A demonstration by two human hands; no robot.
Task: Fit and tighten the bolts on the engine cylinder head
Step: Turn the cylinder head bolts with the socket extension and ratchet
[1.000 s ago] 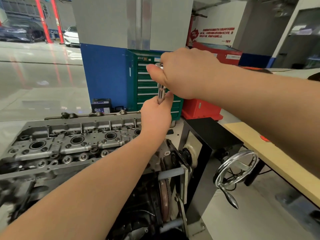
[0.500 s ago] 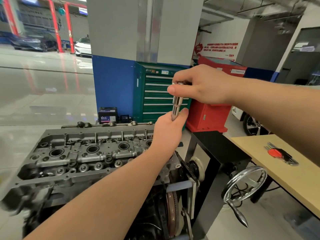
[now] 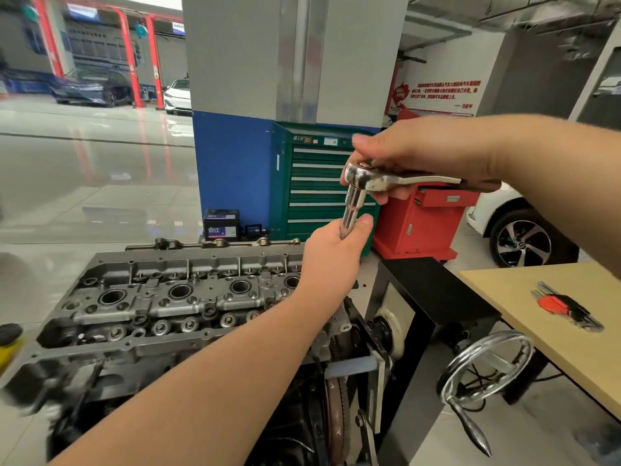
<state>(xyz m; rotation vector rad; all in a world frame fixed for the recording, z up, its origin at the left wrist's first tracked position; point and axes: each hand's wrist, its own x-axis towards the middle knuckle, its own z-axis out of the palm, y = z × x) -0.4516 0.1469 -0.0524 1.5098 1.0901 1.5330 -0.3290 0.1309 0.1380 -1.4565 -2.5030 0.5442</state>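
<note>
The grey cylinder head point(image 3: 161, 297) sits on an engine stand at lower left, its spark plug wells and bolt holes facing up. My left hand point(image 3: 331, 260) grips the lower end of a chrome socket extension point(image 3: 353, 210) above the head's right end. A chrome ratchet wrench point(image 3: 386, 178) sits on top of the extension, its handle pointing right. My right hand point(image 3: 420, 153) holds the ratchet at its head and handle. The extension's tip and any bolt under it are hidden by my left hand.
A black stand box point(image 3: 433, 297) with a chrome handwheel point(image 3: 487, 368) stands right of the engine. A wooden table point(image 3: 551, 331) at right carries a red hex key set point(image 3: 564, 306). Behind are a green tool cabinet point(image 3: 312, 183), a red cabinet point(image 3: 420, 223) and a car battery point(image 3: 221, 225).
My right hand has swung round so the ratchet handle now shows, pointing right. My left hand keeps its grip on the extension. The camera has tilted, shifting the whole scene lower.
</note>
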